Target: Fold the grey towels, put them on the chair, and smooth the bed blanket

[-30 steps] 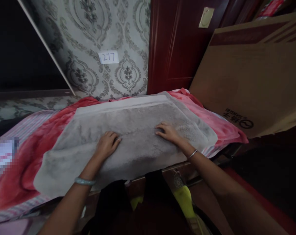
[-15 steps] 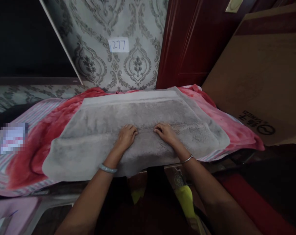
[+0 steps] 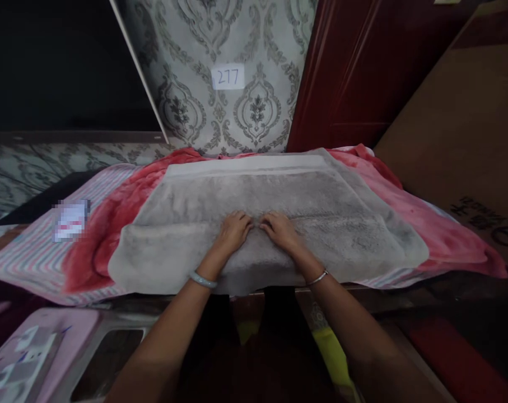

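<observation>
A grey plush mat (image 3: 254,196) lies spread out with a crease running across its middle and a pale band along its far edge. My left hand (image 3: 237,228), with a pale bangle on the wrist, rests on the mat at the crease. Its fingers are curled and closed on the fabric. My right hand (image 3: 278,227), wearing a thin silvery bracelet, sits close by on the same crease, thumb and fingers pinched onto the plush. A small gap separates the two hands. How much fabric is between the fingers is hidden.
Under the mat are a red and pink blanket (image 3: 88,263) and a striped sheet (image 3: 31,257). A blurred-out flat item (image 3: 71,220) lies at the left. A large cardboard box (image 3: 455,129) leans at right, a dark screen (image 3: 64,67) stands at left, and a pink stool (image 3: 64,336) is below.
My hands have come closer together along the crease. The camera has turned a little left, so the scene sits further right. The mat lies much as before.
</observation>
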Motion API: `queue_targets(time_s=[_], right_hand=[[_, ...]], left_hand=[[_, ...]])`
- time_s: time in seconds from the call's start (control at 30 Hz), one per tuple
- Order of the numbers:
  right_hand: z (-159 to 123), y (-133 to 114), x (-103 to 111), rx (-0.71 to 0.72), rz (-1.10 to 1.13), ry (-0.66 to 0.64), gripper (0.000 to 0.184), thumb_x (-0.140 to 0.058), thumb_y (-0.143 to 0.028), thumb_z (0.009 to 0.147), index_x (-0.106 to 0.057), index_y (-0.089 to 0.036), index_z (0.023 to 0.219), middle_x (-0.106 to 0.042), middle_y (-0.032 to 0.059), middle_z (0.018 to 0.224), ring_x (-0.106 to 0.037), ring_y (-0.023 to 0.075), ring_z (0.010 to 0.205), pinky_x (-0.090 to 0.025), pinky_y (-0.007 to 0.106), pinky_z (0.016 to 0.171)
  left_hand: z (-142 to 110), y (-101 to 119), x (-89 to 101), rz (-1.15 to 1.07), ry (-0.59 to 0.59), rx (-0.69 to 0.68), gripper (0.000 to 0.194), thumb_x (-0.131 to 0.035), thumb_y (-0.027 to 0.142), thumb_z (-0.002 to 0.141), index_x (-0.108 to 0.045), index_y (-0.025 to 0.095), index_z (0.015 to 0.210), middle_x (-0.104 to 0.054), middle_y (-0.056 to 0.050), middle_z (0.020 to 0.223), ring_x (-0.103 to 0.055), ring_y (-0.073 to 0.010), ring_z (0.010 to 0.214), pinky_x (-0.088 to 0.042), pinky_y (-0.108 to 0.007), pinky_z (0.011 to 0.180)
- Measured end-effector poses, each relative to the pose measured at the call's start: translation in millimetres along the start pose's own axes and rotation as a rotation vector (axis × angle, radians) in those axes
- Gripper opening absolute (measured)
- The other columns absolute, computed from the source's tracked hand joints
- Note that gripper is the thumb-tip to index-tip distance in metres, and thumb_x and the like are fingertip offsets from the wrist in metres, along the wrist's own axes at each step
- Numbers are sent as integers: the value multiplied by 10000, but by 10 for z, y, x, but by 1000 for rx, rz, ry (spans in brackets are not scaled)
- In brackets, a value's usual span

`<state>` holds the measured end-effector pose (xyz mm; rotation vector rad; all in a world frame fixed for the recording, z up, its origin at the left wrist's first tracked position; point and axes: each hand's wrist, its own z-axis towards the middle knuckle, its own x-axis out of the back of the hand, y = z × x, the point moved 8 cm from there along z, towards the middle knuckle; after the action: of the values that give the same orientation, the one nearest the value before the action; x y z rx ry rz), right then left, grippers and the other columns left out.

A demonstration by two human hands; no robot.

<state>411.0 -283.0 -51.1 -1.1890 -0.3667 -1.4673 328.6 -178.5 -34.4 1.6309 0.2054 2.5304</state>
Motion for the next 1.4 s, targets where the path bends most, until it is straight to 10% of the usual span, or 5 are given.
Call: queue_targets(time_s=[0.2, 0.73, 1.07, 1.17, 1.4], right_hand=[[-24, 80, -37, 12, 38, -6, 95, -599, -220, 965, -682, -231, 920, -708, 77, 955, -625, 246, 938, -456, 358, 834], [-43, 77, -49, 10, 52, 23, 118, -580, -211, 935, -692, -228, 901, -707, 87, 929, -636, 267, 934, -459, 386, 842], [-21, 58, -54, -5, 54, 17, 115, -589, -230, 963, -699, -230, 928, -711, 87, 963, -631, 261, 952, -464, 383, 866], [-4, 47, -45, -12, 58, 18, 105, -603, -233, 969, -702, -229, 934, -714, 82, 973, -627, 253, 960, -465, 381, 879], [50, -11, -9, -12, 33, -23, 90, -625, -216, 980, -713, -228, 964, -707, 68, 1007, -614, 226, 1000, -460, 366, 917]], left_hand=[[-129, -172, 93, 73, -95, 53, 147, -581, 231, 988, -712, 164, 987, -670, -117, 1004, -593, -267, 1015, -477, -409, 883], [-1236, -1673, 1118, 189, -93, 241, 145, -563, 240, 964, -700, 192, 958, -695, -110, 1005, -627, -263, 1018, -507, -412, 949], [-1659, -2132, 1521, 316, -76, 404, 221, -505, 320, 949, -680, 187, 930, -709, -109, 1032, -629, -305, 1032, -505, -448, 928], [-1468, -2017, 1474, 367, -65, 376, 229, -508, 305, 888, -698, 195, 951, -716, -138, 1063, -627, -347, 1064, -504, -495, 916], [-580, -901, 850, 84, -8, 78, 237, -536, 362, 894, -712, 228, 978, -717, -107, 987, -639, -293, 1020, -505, -460, 979]])
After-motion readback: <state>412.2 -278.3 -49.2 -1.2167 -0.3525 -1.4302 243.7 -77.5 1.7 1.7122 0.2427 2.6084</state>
